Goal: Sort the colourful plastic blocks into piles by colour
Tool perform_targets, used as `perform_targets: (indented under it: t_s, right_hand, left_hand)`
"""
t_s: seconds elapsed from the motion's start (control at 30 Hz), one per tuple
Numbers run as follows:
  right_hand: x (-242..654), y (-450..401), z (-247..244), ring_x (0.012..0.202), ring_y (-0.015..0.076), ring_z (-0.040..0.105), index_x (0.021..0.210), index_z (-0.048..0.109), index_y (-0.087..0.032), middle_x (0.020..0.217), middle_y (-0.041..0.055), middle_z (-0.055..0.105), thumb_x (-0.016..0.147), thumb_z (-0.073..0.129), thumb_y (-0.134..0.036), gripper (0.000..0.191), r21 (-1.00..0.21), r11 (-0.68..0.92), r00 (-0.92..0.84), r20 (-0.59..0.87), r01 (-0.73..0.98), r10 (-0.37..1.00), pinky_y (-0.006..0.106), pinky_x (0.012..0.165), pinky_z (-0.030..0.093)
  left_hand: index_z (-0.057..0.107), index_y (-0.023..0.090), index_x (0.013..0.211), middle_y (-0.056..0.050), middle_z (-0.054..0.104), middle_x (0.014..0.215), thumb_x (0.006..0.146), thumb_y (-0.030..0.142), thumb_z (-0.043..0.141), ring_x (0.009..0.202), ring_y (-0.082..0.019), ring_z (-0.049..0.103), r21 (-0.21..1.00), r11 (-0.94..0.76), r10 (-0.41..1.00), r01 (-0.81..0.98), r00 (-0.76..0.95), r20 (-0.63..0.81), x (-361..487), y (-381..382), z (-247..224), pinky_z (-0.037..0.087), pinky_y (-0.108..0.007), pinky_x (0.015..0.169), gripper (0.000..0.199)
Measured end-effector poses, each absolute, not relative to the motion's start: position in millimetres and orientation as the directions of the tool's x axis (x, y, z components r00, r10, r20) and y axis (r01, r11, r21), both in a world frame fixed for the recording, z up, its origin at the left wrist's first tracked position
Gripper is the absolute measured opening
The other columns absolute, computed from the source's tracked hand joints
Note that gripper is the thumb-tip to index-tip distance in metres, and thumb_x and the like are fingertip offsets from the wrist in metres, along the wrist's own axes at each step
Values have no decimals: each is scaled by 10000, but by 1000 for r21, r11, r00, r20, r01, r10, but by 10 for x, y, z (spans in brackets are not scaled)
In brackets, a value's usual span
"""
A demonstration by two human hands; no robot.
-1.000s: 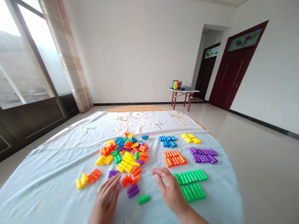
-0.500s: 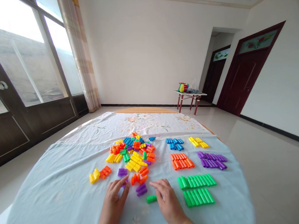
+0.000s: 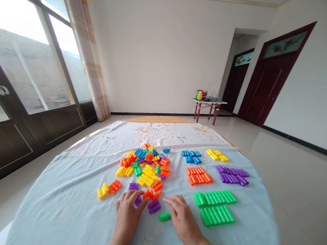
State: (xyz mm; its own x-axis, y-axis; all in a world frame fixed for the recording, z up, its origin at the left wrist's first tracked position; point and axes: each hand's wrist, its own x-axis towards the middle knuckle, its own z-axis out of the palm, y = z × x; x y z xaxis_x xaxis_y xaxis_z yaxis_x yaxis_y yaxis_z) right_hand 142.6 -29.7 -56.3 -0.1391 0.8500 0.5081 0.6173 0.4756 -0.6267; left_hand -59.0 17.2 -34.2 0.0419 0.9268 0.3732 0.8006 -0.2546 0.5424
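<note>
The round desk (image 3: 160, 119) was covered with a pale floral cloth (image 3: 73, 185), on which a mixed heap (image 3: 148, 170) of coloured pieces was spread left of tidy colour-matched groups, the green rows (image 3: 217, 215) being the nearest of these. The left hand (image 3: 128, 208) had just been shifted from a purple piece (image 3: 137, 201) toward the orange cluster (image 3: 148, 194), while the right hand (image 3: 183, 222) was kept beside a lone green piece (image 3: 164, 217); by this, it was judged, the orange pieces were brought within the fingers' reach. Only a narrow gap was left between left thumb and forefinger; whether anything was gripped could not be told. The right hand was loosely curled, its grip partly hidden. The orange cluster was set just off the heap's near edge, its short, bright tubes turned at differing angles.
</note>
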Motion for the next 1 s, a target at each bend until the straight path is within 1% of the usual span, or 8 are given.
perform_targets:
  t_s: [0.23,0.37,0.5,0.67,0.73,0.83,0.9,1.0]
  right_hand:
    - [1423,-310,-531,956,179,537,1175,540,-269,999,45,598,839,382,-25,444,-627,478,-96,542,615,835,341,843,478]
    - [1415,-326,-520,977,182,526,1165,542,-251,1021,61,576,841,390,-35,418,-620,477,-94,546,623,832,343,856,477]
    - [1416,-339,-518,991,183,520,1177,532,-257,1038,66,567,847,389,-50,415,-582,510,-141,561,634,816,353,864,471]
    - [1343,-324,-320,1110,198,455,1241,484,-267,1167,59,550,794,418,-32,510,-490,572,-294,533,658,793,396,939,407]
    - [1270,-291,-207,1151,209,426,1259,472,-273,1222,43,538,764,428,-29,553,-456,583,-368,477,673,798,409,963,375]
    - [1143,-208,-114,1179,233,411,1224,505,-285,1280,21,517,706,468,-42,573,-409,601,-467,385,687,796,428,962,352]
    - [1069,-143,-117,1155,239,437,1172,542,-286,1274,21,526,679,497,-59,544,-379,622,-517,348,685,782,422,933,361]
    - [997,-69,-136,1041,218,504,1043,606,-282,1146,22,594,679,522,-77,426,-339,615,-524,327,712,787,378,862,387]
  left_hand:
    - [666,292,882,-14,683,934,779,502,498,912,-194,597,554,-370,909,746,169,381,-586,18,-252,438,-369,831,288]
    - [660,306,920,-1,692,933,792,458,507,909,-188,602,531,-427,896,732,262,358,-633,-60,-252,446,-365,836,250]
    - [637,343,1003,20,692,975,795,387,522,961,-191,586,478,-456,881,751,304,362,-679,-53,-311,442,-375,846,241]
    - [608,332,1082,5,669,1075,799,239,467,1020,-197,563,450,-440,858,777,216,465,-728,-34,-403,437,-395,850,330]
    - [607,315,1091,-9,666,1080,798,231,445,1020,-205,563,471,-411,857,780,154,492,-750,-26,-427,441,-412,846,345]
    - [622,292,1074,-27,680,1036,795,254,441,990,-212,578,520,-393,854,759,92,511,-781,1,-462,448,-433,844,335]
    - [631,280,1061,-37,683,1020,793,267,448,970,-207,585,547,-409,848,731,83,523,-797,26,-489,453,-429,847,325]
    - [641,268,1044,-44,686,1000,792,289,460,960,-205,588,575,-445,838,687,93,538,-815,64,-529,464,-415,841,311]
